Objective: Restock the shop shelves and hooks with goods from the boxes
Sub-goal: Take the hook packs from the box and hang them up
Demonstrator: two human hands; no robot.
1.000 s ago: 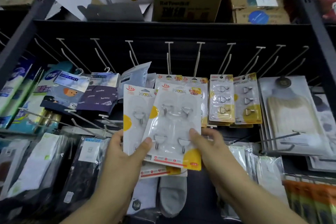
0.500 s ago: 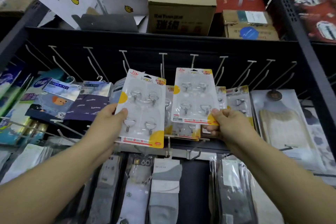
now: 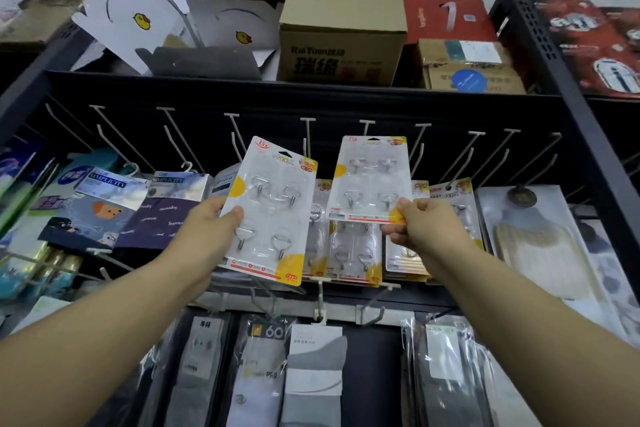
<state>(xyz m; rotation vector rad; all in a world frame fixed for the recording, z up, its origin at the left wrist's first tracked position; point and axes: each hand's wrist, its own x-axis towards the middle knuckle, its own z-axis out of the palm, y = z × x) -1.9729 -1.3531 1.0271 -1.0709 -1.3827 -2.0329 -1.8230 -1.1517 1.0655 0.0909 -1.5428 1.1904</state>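
Note:
My left hand (image 3: 204,229) pinches the left edge of a white blister pack of metal wall hooks (image 3: 273,211), tilted in front of the display. My right hand (image 3: 420,229) pinches the bottom right corner of a second, similar hook pack (image 3: 369,180), raised up to the row of white display pegs (image 3: 366,130); its hang hole lies close below a peg tip. More hook packs (image 3: 349,253) hang behind and below both held packs.
Sock packs (image 3: 166,208) hang on pegs to the left, bagged socks (image 3: 311,374) below. A cardboard box (image 3: 341,35) and torn white cartons (image 3: 138,17) sit on the top shelf. A black upright post (image 3: 571,107) stands at right, beside a beige packaged item (image 3: 533,239).
Both hands split the two packs apart and lifted them. The right hand's pack rose towards the pegs; the left pack moved left and tilted. The view tipped upward.

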